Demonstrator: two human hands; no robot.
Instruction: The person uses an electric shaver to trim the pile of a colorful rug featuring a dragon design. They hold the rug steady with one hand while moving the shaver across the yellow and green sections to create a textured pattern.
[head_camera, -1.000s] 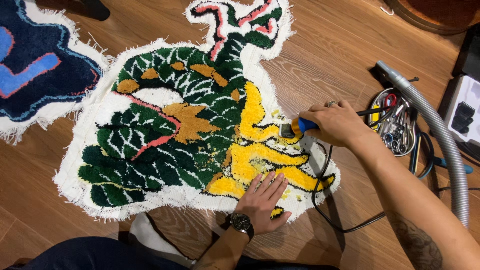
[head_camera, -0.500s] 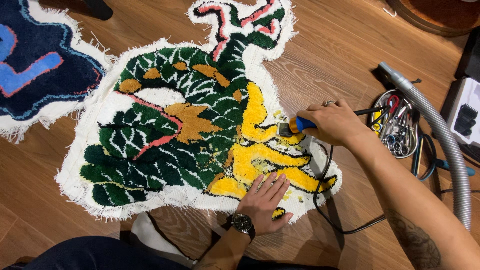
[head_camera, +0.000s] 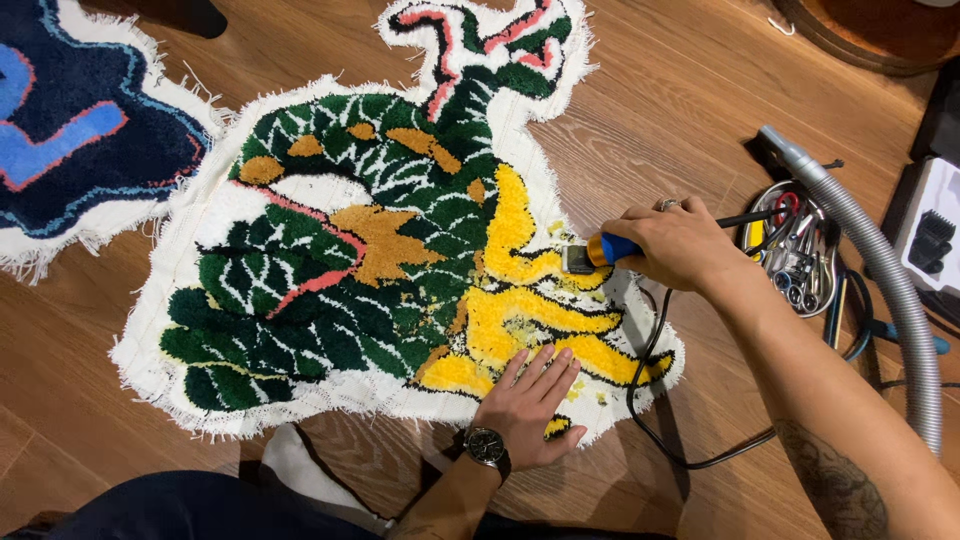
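Right hand (head_camera: 680, 245) shifted slightly; trimmer (head_camera: 598, 252) gripped; left hand (head_camera: 528, 405) flat on rug (head_camera: 350, 290).

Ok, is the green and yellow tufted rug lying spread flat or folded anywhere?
Spread flat. The rug lies pile-up on the wooden floor, its whole fringed outline visible with no fold. The left hand presses its lower edge; the right hand holds a trimmer.
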